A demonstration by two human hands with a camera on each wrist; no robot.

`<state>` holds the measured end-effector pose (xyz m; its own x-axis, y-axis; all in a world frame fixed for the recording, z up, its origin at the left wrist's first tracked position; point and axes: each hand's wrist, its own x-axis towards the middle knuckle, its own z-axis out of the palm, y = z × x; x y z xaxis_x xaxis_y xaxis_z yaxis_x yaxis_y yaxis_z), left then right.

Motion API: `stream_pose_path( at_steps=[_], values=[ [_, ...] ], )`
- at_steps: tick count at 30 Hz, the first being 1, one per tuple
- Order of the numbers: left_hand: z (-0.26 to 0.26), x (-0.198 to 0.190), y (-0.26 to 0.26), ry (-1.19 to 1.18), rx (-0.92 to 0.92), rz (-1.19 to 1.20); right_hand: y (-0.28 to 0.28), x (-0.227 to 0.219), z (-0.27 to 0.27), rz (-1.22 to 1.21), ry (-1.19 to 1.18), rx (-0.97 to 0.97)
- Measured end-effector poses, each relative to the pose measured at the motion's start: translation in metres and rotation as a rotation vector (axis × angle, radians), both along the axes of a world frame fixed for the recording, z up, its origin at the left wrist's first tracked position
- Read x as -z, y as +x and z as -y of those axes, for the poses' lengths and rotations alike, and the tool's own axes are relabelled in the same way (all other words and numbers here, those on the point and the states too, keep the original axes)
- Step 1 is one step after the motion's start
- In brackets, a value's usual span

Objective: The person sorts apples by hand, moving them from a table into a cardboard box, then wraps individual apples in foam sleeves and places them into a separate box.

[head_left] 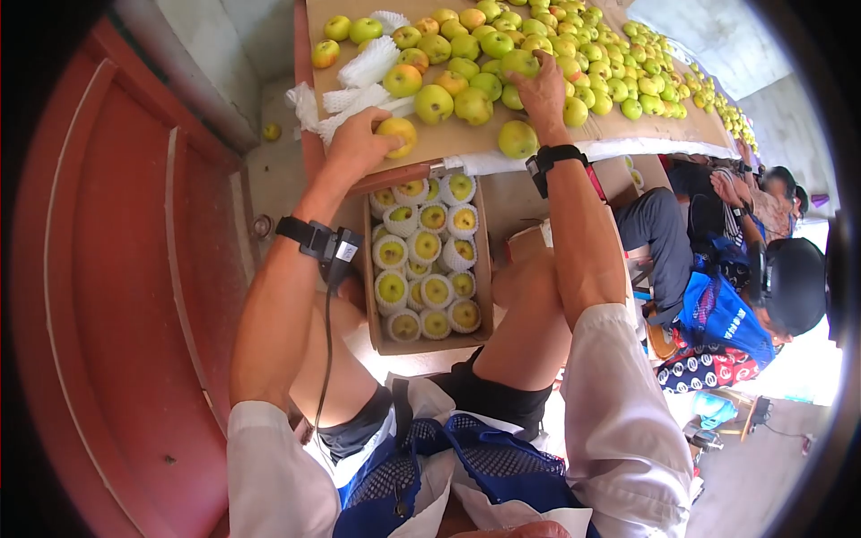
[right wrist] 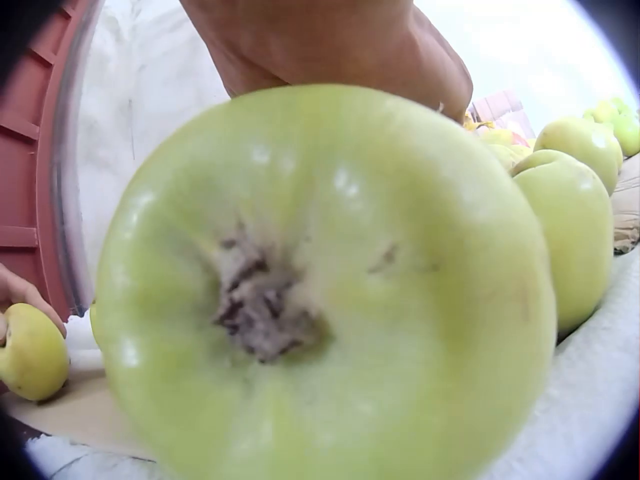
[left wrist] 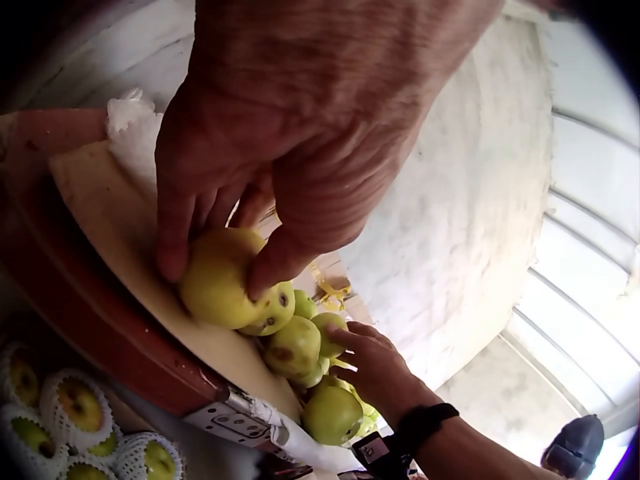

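At the table's near edge my left hand [head_left: 357,143] grips a yellow apple [head_left: 397,137]. In the left wrist view, thumb and fingers curl round this apple [left wrist: 218,278] just over the cardboard. My right hand [head_left: 544,97] reaches into the loose apples and holds a green apple [head_left: 519,63] between thumb and fingers. Another green apple [head_left: 517,140] sits below that hand by the edge. A large green apple [right wrist: 330,280] fills the right wrist view and hides the right fingers. White foam nets [head_left: 369,63] lie beyond the left hand.
Below the table edge stands a carton [head_left: 485,269] of apples in foam nets [head_left: 424,244]. A broad heap of apples [head_left: 619,67] spreads to the right over the cardboard [head_left: 646,134]. A red door [head_left: 134,269] is at left; other people [head_left: 717,296] sit at right.
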<state>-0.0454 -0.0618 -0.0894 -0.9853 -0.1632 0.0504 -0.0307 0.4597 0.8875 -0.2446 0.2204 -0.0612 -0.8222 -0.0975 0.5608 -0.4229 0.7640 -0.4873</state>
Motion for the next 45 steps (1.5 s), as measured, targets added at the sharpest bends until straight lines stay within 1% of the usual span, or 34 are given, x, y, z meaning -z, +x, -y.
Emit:
stream_pose_path(
  at_steps=[2,3,5,9,11,12,14,17,18,20,23,26,27,30,32,35,38,39,41,42,44,45],
  values=[
    [-0.002,-0.01,0.003,0.072,0.0,0.019,0.0,0.004,-0.003,-0.036,0.022,-0.036],
    [-0.003,-0.013,0.006,0.159,0.009,0.075,0.001,0.007,-0.005,-0.014,0.029,-0.02],
    [-0.005,-0.019,0.009,0.183,-0.004,0.102,0.004,0.001,-0.004,0.023,0.035,0.01],
    [-0.003,-0.022,0.009,0.247,0.004,0.134,0.006,-0.007,-0.007,0.055,0.035,0.003],
    [-0.004,-0.029,0.01,0.251,0.002,0.187,0.007,-0.01,-0.007,0.056,0.048,0.006],
    [-0.005,-0.032,0.011,0.253,0.002,0.212,0.008,-0.011,-0.007,0.079,0.049,0.035],
    [-0.005,-0.032,0.013,0.328,0.009,0.2,0.016,-0.021,-0.005,0.128,0.052,0.094],
    [-0.006,-0.033,0.015,0.47,0.03,0.18,0.035,-0.034,0.003,-0.078,0.04,0.115],
    [-0.007,-0.034,0.016,0.524,0.038,0.172,0.043,-0.037,0.005,-0.087,-0.022,0.029],
    [-0.005,-0.032,0.015,0.71,0.072,0.175,0.058,-0.043,0.011,-0.108,-0.148,-0.147],
    [-0.006,-0.039,0.019,0.928,0.07,0.208,0.091,-0.042,0.026,0.202,-0.383,-0.336],
    [-0.007,-0.044,0.021,1.091,0.103,0.224,0.104,-0.034,0.039,0.33,-0.533,-0.534],
    [-0.005,-0.044,0.022,1.142,0.122,0.224,0.107,-0.032,0.042,0.319,-0.495,-0.535],
    [0.008,-0.037,0.014,1.172,0.206,0.237,0.114,-0.033,0.046,0.315,-0.396,-0.539],
    [0.006,-0.044,0.014,1.177,0.178,0.234,0.118,-0.037,0.049,0.339,-0.347,-0.548],
    [0.008,-0.045,0.015,1.196,0.184,0.245,0.13,-0.045,0.056,0.458,-0.344,-0.572],
    [0.009,-0.045,0.015,1.192,0.198,0.255,0.134,-0.039,0.06,0.447,-0.383,-0.67],
    [0.01,-0.044,0.014,1.186,0.199,0.258,0.136,-0.036,0.064,0.399,-0.359,-0.684],
    [-0.007,-0.059,0.021,1.112,0.052,0.224,0.143,-0.035,0.074,0.304,-0.313,-0.709],
    [-0.014,-0.064,0.024,1.074,-0.02,0.207,0.147,-0.036,0.075,0.315,-0.268,-0.699],
    [-0.012,-0.059,0.025,0.969,-0.02,0.194,0.156,-0.046,0.075,0.338,-0.179,-0.677],
    [-0.01,-0.057,0.025,0.917,-0.019,0.186,0.153,-0.043,0.075,0.356,-0.202,-0.649]
  ],
)
